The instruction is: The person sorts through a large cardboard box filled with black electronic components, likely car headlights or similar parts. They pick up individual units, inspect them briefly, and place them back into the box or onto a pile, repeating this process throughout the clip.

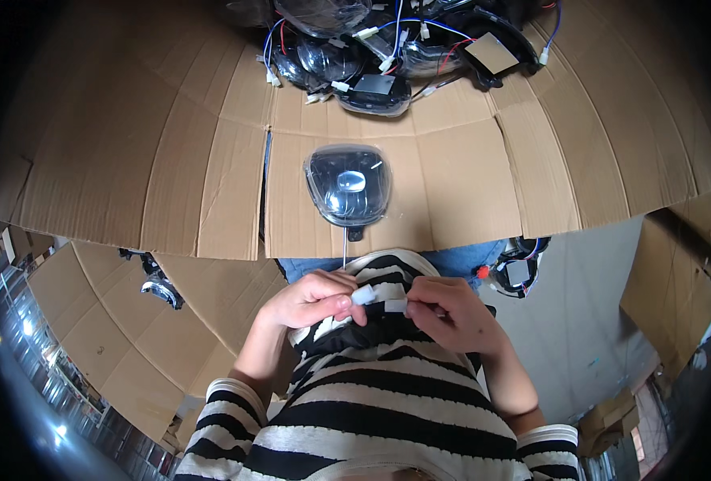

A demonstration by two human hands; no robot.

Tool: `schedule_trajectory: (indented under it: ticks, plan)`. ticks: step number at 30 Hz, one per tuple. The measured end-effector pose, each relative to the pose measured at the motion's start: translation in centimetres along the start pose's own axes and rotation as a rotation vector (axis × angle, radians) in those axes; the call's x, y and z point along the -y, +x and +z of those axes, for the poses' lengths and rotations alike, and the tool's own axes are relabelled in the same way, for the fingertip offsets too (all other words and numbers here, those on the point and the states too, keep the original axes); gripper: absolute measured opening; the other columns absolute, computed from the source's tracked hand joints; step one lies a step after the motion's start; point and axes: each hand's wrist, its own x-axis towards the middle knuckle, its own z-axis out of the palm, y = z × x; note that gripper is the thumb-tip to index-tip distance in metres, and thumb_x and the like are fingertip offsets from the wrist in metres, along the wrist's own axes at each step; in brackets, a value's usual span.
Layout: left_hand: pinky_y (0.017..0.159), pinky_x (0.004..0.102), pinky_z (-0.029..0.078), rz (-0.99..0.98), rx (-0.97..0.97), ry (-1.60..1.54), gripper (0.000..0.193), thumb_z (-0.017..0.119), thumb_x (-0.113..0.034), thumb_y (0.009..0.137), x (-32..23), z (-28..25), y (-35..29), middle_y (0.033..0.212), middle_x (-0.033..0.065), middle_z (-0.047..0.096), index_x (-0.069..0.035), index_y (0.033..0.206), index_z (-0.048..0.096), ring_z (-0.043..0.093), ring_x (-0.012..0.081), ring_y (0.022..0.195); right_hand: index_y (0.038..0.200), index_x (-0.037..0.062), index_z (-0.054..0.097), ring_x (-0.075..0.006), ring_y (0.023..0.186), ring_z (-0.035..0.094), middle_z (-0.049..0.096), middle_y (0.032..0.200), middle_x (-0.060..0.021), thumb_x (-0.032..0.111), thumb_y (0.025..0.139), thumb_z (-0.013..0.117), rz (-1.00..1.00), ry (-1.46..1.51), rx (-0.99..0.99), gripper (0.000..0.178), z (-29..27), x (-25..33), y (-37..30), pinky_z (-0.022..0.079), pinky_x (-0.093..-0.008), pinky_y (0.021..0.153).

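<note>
My left hand [315, 300] is closed on a white plastic wire connector [363, 295], pinched between thumb and fingers. Just to its right, my right hand [450, 313] pinches a second white connector [395, 306]. The two connectors are close together but apart, in front of my striped top. Beyond my hands, near the cardboard's front edge, lies a headlight [349, 186] with a clear rounded lens and a dark housing. A thin pale wire [345, 248] runs from it over the edge toward my left hand; its end is hidden by the fingers.
Several more lamps [374, 94] with blue, red and white wires and white plugs are heaped at the far side of the cardboard-covered table [444, 184]. Below its right edge another lamp [518, 274] sits low down. Cardboard sheets [115, 321] stand at the left.
</note>
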Motion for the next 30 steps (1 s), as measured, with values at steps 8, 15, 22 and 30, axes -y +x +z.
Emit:
schedule_trajectory:
  ticks: [8, 15, 22, 30]
  plan:
    - [0.058, 0.0324, 0.032, 0.071, 0.289, -0.109, 0.038, 0.042, -0.027, 0.087, 0.7, -0.6, 1.0, 0.054, 0.0051, 0.052, 0.0, 0.066, 0.06, 0.043, 0.0204, 0.052, 0.071, 0.001, 0.05, -0.0245, 0.054, 0.047, 0.046, 0.06, -0.0091, 0.007, 0.075, 0.051, -0.01, 0.03, 0.098, 0.007, 0.2, -0.3, 0.1, 0.036, -0.0325, 0.049]
    - [0.059, 0.0329, 0.033, -0.085, 0.252, -0.084, 0.036, 0.043, -0.025, 0.087, 0.6, -0.5, 1.0, 0.053, 0.0057, 0.048, -0.001, 0.066, 0.059, 0.042, 0.0216, 0.054, 0.069, 0.0017, 0.05, -0.0236, 0.053, 0.048, 0.046, 0.059, -0.0078, 0.005, 0.071, 0.053, -0.071, -0.094, 0.0, 0.005, 0.4, 0.1, -0.5, 0.036, -0.0328, 0.048]
    - [0.06, 0.0333, 0.034, -0.072, 0.338, -0.055, 0.033, 0.043, -0.022, 0.087, 0.6, -0.6, 1.5, 0.056, 0.0056, 0.047, -0.001, 0.066, 0.059, 0.043, 0.0218, 0.058, 0.068, 0.0027, 0.049, -0.0237, 0.053, 0.049, 0.048, 0.06, -0.0076, 0.004, 0.07, 0.054, -0.062, -0.145, -0.046, 0.005, 1.2, 0.1, -0.6, 0.038, -0.0332, 0.047]
    - [0.057, 0.0318, 0.033, 0.03, 0.103, 0.062, 0.032, 0.043, -0.021, 0.087, -2.1, -0.6, -1.0, 0.058, 0.0049, 0.052, -0.003, 0.064, 0.056, 0.044, 0.0202, 0.054, 0.072, 0.0014, 0.052, -0.024, 0.053, 0.049, 0.048, 0.06, -0.0092, 0.002, 0.071, 0.054, 0.006, -0.069, -0.042, 0.002, -0.1, -0.3, -0.8, 0.038, -0.0312, 0.047]
